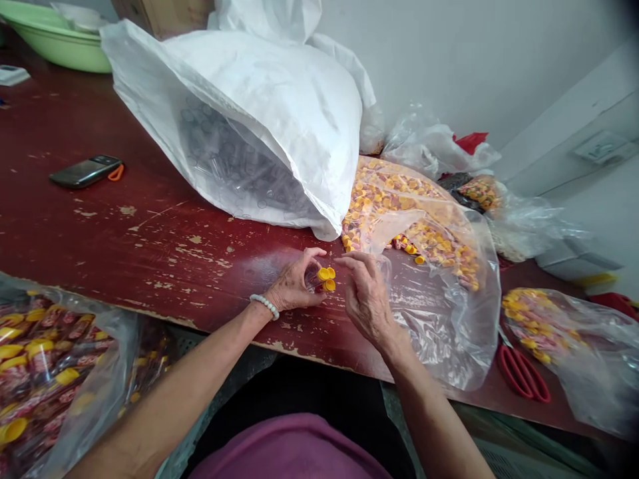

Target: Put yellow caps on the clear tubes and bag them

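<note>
My left hand [298,283], with a pale bead bracelet at the wrist, is closed around a small bunch of clear tubes with yellow caps [327,279]. The caps face right, and the palm and fingers hide most of the tubes. Just right of the caps, apart from them, is my right hand [367,293]. Its index finger stretches left while the other fingers bend, and I see nothing held in it. A large white sack [269,86] lies beyond my hands, its mouth towards me and many clear empty tubes [239,169] inside. Right of it, a clear plastic bag [439,246] holds many yellow caps with pinkish pieces.
At lower left, a bag of filled yellow-capped tubes [44,359] sits by the table edge. Red-handled scissors [523,372] and another bag of yellow pieces [542,322] lie at right. A dark phone-like device [87,171] and a green basin [64,46] are at left.
</note>
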The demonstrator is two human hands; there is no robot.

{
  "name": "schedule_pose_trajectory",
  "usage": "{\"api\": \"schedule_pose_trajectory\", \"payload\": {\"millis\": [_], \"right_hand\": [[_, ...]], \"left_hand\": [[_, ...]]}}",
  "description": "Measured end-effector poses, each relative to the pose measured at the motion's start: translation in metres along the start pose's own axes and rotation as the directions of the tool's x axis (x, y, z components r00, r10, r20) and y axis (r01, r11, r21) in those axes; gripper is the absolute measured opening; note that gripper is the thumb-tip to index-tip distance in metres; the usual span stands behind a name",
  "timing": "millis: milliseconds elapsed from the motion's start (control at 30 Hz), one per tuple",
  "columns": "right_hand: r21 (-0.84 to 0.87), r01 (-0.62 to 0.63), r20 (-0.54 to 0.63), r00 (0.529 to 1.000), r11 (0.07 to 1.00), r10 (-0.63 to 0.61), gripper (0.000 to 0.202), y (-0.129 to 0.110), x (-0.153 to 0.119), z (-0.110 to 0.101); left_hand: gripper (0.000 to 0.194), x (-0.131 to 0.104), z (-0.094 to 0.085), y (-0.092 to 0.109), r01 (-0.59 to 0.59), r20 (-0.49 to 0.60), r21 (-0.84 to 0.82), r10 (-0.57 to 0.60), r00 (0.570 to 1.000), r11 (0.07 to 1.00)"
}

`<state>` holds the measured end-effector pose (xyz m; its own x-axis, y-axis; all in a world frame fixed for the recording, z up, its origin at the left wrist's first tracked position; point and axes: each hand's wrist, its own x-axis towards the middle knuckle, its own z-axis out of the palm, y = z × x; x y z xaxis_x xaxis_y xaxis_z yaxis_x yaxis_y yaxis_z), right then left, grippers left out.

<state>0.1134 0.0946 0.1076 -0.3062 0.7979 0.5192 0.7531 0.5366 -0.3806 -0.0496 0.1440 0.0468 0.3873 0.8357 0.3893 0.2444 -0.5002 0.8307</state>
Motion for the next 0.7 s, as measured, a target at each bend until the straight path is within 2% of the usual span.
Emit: {"api": "schedule_pose_trajectory", "payload": {"millis": [167, 267, 333, 367, 433, 467, 533, 600, 633, 700], "right_hand": [[-0.144, -0.013, 0.138, 0.99, 0.989, 0.033, 0.05, -0.005, -0.011, 0.018], [-0.107, 0.015, 0.117, 0.993, 0.994, -0.002, 0.052, -0.008, -0.013, 0.011], [-0.056, -0.003, -0.015, 1.0, 0.998, 0.002, 0.049, 0.0, -0.012, -0.003], [-0.045, -0.06, -0.122, 0.991, 0.997, 0.054, 0.045, 0.008, -0.012, -0.012], [-0.041, -0.256, -0.311, 0.922, 0.966, 0.232, 0.031, 0.034, -0.011, -0.025], [-0.043, -0.358, -0.339, 0.883, 0.933, 0.324, 0.024, 0.049, -0.011, -0.028], [-0.066, -0.475, -0.221, 0.865, 0.878, 0.451, 0.018, 0.08, -0.012, -0.026], [-0.088, -0.483, -0.067, 0.875, 0.871, 0.479, 0.018, 0.103, -0.014, -0.016], [-0.09, -0.473, -0.031, 0.881, 0.876, 0.473, 0.02, 0.111, -0.015, -0.01], [-0.077, -0.466, -0.058, 0.884, 0.881, 0.463, 0.023, 0.118, -0.018, -0.003]], "left_hand": [[0.074, 0.0, 0.001, -0.003, -0.005, 0.017, 0.004, 0.005, 1.0, 1.0], [0.073, -0.001, 0.002, -0.004, 0.001, 0.022, -0.011, 0.0, 1.0, 1.0], [0.073, -0.001, 0.002, -0.004, 0.012, 0.009, -0.007, -0.012, 1.0, 1.0], [0.073, -0.001, 0.002, -0.003, 0.017, 0.0, -0.002, -0.017, 1.0, 1.0], [0.072, -0.002, 0.002, -0.001, 0.024, -0.012, 0.0, -0.024, 1.0, 1.0], [0.071, -0.002, 0.003, 0.0, 0.029, -0.01, -0.005, -0.029, 1.0, 1.0], [0.07, -0.001, 0.003, 0.002, 0.039, -0.004, -0.02, -0.039, 0.999, 0.999], [0.07, -0.001, 0.002, 0.004, 0.045, -0.005, -0.028, -0.046, 0.999, 0.999], [0.07, -0.001, 0.002, 0.004, 0.046, -0.002, -0.028, -0.046, 0.999, 0.999], [0.071, -0.001, 0.002, 0.004, 0.046, 0.006, -0.025, -0.046, 0.999, 0.999]]}}
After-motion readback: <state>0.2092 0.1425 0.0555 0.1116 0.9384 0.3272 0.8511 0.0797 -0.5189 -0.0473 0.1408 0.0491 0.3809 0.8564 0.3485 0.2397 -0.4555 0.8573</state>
